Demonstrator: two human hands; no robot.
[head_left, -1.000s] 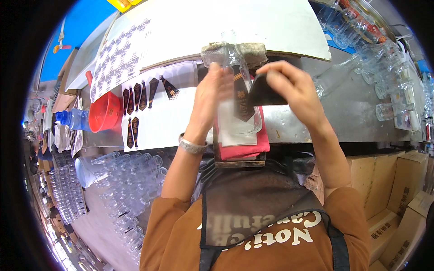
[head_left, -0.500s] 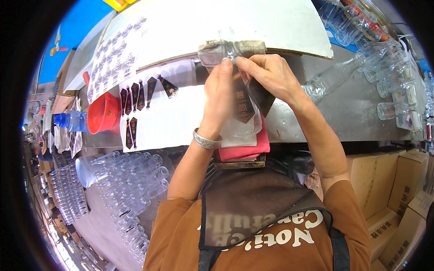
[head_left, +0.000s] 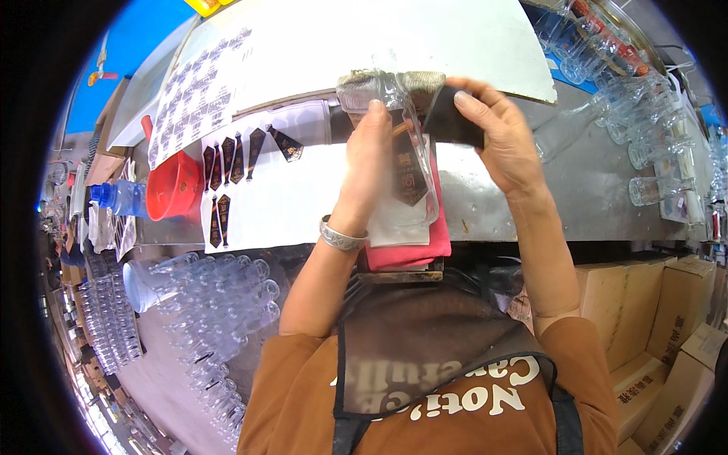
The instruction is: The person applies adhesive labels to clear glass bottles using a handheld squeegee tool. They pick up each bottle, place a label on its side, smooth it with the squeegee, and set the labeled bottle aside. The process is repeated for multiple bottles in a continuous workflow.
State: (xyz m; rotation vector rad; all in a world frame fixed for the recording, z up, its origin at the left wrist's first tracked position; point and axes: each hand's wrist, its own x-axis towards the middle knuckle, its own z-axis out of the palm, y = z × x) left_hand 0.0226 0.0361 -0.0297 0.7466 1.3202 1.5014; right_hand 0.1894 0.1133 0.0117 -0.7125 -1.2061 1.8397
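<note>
A person in a brown shirt point(head_left: 299, 394) and dark apron point(head_left: 432, 318) works over a clear bottle point(head_left: 419, 148) lying on its side at a metal bench point(head_left: 516, 208), its neck pointing away across a rolled cloth point(head_left: 358, 95). A dark label point(head_left: 408, 171) with gold print shows on the bottle's body. The left hand point(head_left: 368, 171), a silver bracelet point(head_left: 343, 239) at its wrist, is set along the bottle's left side with one digit straight up; whether it grips the glass cannot be told. The right hand point(head_left: 509, 148), off to the bottle's right, pinches a dark sheet point(head_left: 453, 121) between thumb and fingers. White paper point(head_left: 390, 233) and a pink cloth point(head_left: 413, 256) lie beneath the bottle's near end. At left, tie-shaped labels point(head_left: 256, 152) lie on a white sheet point(head_left: 277, 216) beside a red bucket point(head_left: 168, 188); clear glassware point(head_left: 227, 303) crowds the space below. Cardboard boxes point(head_left: 626, 303) stand at lower right.
</note>
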